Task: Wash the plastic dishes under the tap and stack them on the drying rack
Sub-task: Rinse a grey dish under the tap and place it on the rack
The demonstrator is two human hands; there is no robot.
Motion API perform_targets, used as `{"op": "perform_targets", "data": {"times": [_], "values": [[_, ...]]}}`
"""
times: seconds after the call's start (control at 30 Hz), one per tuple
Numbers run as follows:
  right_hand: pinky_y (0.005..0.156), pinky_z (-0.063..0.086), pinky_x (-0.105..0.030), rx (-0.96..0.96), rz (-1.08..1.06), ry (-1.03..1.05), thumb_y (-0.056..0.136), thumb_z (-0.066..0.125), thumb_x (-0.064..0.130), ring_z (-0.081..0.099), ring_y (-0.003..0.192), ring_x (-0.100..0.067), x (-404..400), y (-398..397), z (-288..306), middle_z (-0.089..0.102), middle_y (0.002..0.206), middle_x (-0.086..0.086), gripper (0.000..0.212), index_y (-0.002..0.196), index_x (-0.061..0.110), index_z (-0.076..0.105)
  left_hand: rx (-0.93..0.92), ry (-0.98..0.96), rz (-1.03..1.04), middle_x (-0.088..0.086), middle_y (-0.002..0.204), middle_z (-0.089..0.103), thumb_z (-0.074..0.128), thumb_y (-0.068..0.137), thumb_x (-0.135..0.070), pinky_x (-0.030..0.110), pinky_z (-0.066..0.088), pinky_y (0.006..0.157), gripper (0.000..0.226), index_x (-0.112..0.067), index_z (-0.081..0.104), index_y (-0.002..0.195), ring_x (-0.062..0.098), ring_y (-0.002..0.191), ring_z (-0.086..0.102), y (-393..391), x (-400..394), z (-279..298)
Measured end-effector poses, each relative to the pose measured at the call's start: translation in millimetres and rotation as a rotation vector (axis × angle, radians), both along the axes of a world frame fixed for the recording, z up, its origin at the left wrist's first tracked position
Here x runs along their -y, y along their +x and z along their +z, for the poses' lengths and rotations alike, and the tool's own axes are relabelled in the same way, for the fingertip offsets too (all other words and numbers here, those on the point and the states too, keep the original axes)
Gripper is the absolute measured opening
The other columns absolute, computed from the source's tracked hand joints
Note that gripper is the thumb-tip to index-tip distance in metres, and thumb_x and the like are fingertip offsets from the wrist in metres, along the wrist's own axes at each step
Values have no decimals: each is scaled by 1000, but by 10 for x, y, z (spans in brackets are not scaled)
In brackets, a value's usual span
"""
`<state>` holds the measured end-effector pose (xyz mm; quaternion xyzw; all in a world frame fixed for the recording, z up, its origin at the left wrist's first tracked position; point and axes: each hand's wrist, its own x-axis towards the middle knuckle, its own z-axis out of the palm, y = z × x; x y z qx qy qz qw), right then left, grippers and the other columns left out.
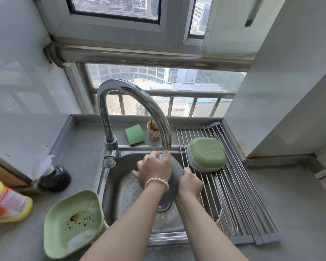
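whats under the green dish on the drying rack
The green dish lies upside down on the drying rack, stacked on a grey piece whose edge shows beneath its rim. Whatever is inside them is covered.

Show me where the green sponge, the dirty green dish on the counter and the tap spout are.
green sponge point(134, 136): head view, middle of its top face.
dirty green dish point(72, 223): head view, its speckled inner floor.
tap spout point(166, 142): head view, lower end near the outlet.
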<state>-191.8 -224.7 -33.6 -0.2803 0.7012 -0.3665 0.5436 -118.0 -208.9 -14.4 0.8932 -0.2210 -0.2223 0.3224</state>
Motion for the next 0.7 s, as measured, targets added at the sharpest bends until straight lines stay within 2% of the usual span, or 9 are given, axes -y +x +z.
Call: {"op": "perform_targets", "data": {"times": [0.07,0.17,0.23,0.3,0.4,0.47,0.53,0.57,0.7], "values": [[52,38,-22,45,-29,8,93,52,13,50,70,-24,-35,0,-21,55,70,-10,29,71,-5,56,-48,-37,35,2,111,67,45,91,-48,38,30,100,33,-27,68,103,24,115,48,25,21,4],[50,38,-31,151,-112,56,89,55,9,50,59,-25,-54,-6,-19,55,62,-9,31,58,3,52,-96,-69,23,5,101,70,48,92,-41,35,33,95,30,-22,71,87,28,105,56,105,41,57],[53,38,-32,194,-142,86,86,56,8,49,57,-25,-61,-9,-20,55,62,-10,30,57,5,52,-182,-108,-9,7,98,70,50,92,-40,34,39,96,31,-21,66,74,31,101,58,171,34,72],[53,41,-31,240,-174,125,84,57,9,50,55,-26,-59,-14,-25,57,64,-11,26,59,5,53,-157,-123,-81,8,95,70,49,93,-43,35,42,93,33,-21,58,71,32,99,60,186,8,65],[56,49,-34,252,-205,157,83,60,13,58,59,-27,-48,-3,-14,61,67,-9,18,69,2,61,244,43,-275,4,108,66,44,88,-61,36,33,93,43,-24,63,97,26,109,55,39,-48,51],[63,51,-37,222,-192,134,83,60,15,61,65,-28,-38,7,-27,63,67,-8,20,68,2,62,352,140,-326,-1,125,58,42,79,-74,46,26,104,66,-25,58,121,24,119,47,-29,-78,64],[63,49,-37,203,-183,126,83,60,15,59,63,-28,-51,4,-23,61,63,-8,24,62,4,59,254,193,-333,0,135,50,41,77,-76,60,14,109,76,-25,49,133,26,128,38,-14,-75,48],[63,48,-37,209,-189,127,84,60,14,58,63,-27,-57,0,-30,60,62,-8,25,61,4,58,185,195,-322,0,134,51,41,79,-75,61,15,108,74,-25,50,133,27,128,38,18,-63,31],[58,47,-34,261,-226,133,86,60,11,56,58,-26,-66,3,-32,59,62,-9,23,66,1,59,-51,-7,-190,5,99,68,45,88,-57,39,41,94,41,-24,68,89,30,106,57,177,-14,4]]}}
